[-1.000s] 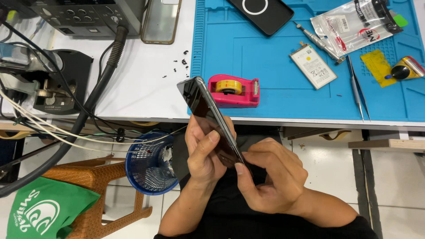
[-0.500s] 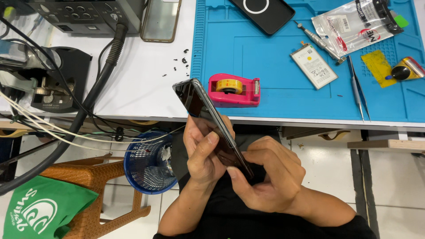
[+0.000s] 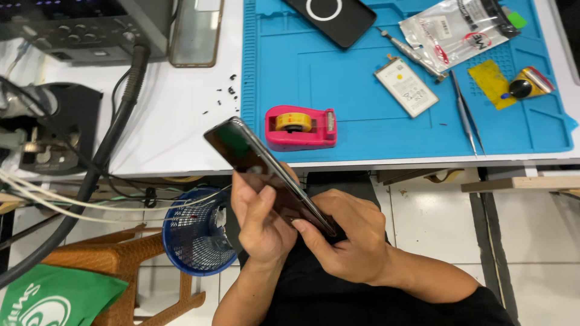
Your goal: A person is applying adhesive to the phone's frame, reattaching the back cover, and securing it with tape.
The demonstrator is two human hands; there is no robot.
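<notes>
Seen from the head camera looking down, a person holds a slim black smartphone with a dark glossy screen [image 3: 266, 175] in both bare hands, in front of the near edge of a white workbench [image 3: 175, 115] and above their lap. The phone is tilted, its far end pointing up and to the left toward the bench, its near end buried between the hands. The left hand [image 3: 260, 217] wraps around the phone's middle from the left, fingers curled closed on its edge. The right hand [image 3: 350, 238] closes on the near end from the right, thumb pressed against the side of the phone. On the bench beyond, a blue rubber work mat [image 3: 362, 78] covers the right part. A pink tape dispenser with a yellow roll [image 3: 300, 127] sits at the mat's near left corner, just beyond the phone's far end. Farther right lie a flat white rectangular battery [image 3: 406, 86], a pair of thin metal tweezers [image 3: 466, 115] and a clear plastic bag [image 3: 456, 30]. At the far edge of the mat rests a black phone back panel with a white ring [image 3: 329, 17]. To the left, thick black cables [image 3: 109, 145] trail off the bench. Below the bench, left of the hands, stands a round blue mesh basket [image 3: 193, 232] beside a woven brown stool [image 3: 115, 265].
</notes>
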